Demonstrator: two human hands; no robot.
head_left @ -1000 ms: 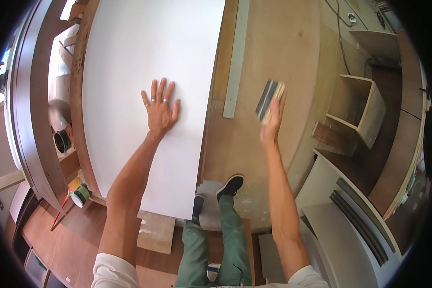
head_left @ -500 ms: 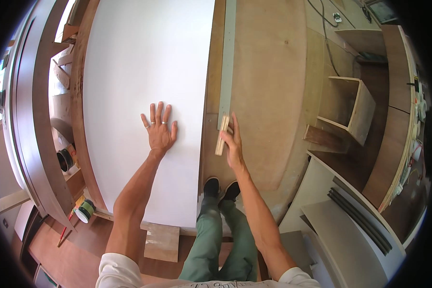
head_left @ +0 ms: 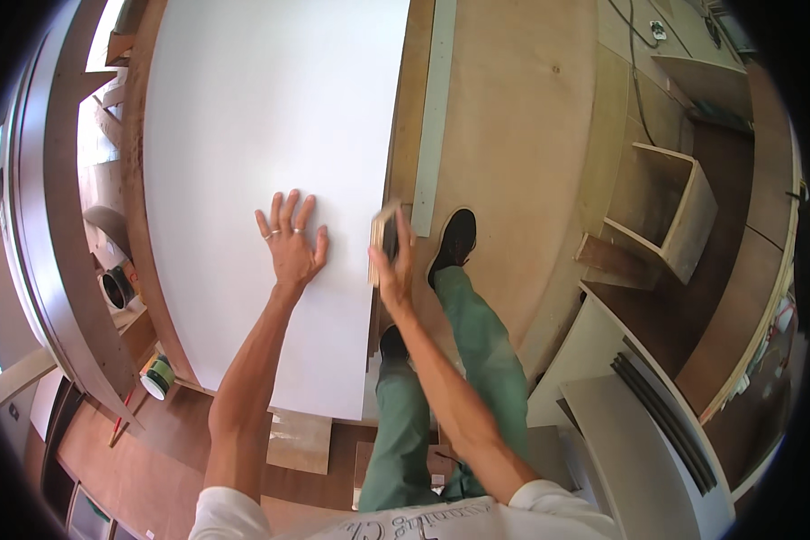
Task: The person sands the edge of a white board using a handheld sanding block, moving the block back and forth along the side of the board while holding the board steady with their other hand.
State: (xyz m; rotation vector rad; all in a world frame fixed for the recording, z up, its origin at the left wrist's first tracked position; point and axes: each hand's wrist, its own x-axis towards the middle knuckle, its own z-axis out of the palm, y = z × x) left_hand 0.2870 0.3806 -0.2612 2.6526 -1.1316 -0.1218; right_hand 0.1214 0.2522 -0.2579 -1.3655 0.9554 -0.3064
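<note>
White laminate panel [head_left: 261, 117]: left hand [head_left: 290, 241] flat on it, fingers spread. Right hand [head_left: 394, 261] clasps a sanding block [head_left: 383, 241] against the panel's right edge.

Head camera, looking steeply down from above the person's own arms.

One fisheye view only, so nothing is shared. It sits close over the left hand [head_left: 290, 243], flat on the white board [head_left: 270, 135], and the right hand [head_left: 394, 263] at the board's edge; lines bend toward the rim.
</note>
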